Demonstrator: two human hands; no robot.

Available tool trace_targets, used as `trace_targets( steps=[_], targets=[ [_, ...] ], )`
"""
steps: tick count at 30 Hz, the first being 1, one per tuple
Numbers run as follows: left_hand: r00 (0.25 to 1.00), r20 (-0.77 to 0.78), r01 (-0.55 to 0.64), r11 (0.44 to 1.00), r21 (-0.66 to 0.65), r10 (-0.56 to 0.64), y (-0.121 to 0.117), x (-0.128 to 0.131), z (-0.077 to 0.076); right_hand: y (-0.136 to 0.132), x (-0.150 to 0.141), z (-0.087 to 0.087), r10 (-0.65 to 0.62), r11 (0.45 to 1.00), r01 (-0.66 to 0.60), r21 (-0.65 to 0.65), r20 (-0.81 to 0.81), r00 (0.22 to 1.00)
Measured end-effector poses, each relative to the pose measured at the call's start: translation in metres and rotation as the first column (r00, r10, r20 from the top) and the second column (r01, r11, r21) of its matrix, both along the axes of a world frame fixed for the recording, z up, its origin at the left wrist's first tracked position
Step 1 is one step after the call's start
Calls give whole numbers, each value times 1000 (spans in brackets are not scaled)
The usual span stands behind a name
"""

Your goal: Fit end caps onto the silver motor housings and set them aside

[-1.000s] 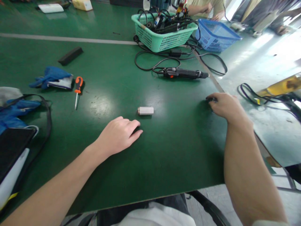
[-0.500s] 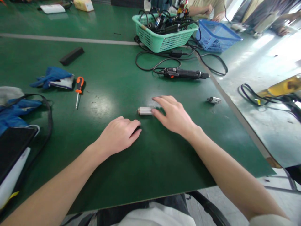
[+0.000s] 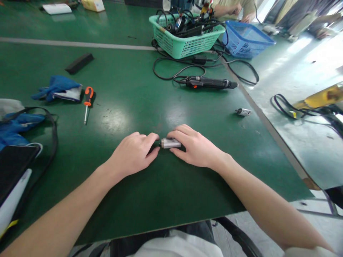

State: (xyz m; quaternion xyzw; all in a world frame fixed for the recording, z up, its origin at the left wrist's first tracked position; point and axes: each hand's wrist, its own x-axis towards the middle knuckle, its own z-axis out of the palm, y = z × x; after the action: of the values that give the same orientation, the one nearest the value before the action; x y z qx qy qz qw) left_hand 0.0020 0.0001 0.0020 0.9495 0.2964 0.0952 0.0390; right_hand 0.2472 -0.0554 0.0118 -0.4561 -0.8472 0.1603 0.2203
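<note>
A small ribbed silver cylinder [image 3: 170,143] lies between my two hands, its narrow darker end pointing left. My right hand [image 3: 197,146] grips it, with the thumb on the near side and the fingers along the far side. Close to the narrow end is my left hand [image 3: 135,152], resting on the green table. Its thumb and forefinger are apart, and the other fingers curl out of sight underneath. I cannot make out whether its fingertips touch the cylinder. A second small silver cylindrical part [image 3: 243,112] lies farther right, near the table edge.
Beyond my hands lies a corded black power screwdriver [image 3: 210,82], before a green basket [image 3: 187,44] of tools and a blue basket [image 3: 245,39]. An orange-handled screwdriver [image 3: 88,101], a blue glove [image 3: 60,88] and a black bar [image 3: 79,63] are left. A person's hands [image 3: 242,12] show behind.
My right hand left the second part at the right edge, came left to the ribbed cylinder, gripped it and drew it nearer, towards my left hand. My left hand has stayed put.
</note>
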Motion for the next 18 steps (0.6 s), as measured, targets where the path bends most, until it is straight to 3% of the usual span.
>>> trace_targets(
  steps=[18],
  targets=[
    [992, 26, 120, 991, 56, -121, 2, 0, -1, -1, -15, -11, 56, 998, -55, 39, -33, 998]
  ],
)
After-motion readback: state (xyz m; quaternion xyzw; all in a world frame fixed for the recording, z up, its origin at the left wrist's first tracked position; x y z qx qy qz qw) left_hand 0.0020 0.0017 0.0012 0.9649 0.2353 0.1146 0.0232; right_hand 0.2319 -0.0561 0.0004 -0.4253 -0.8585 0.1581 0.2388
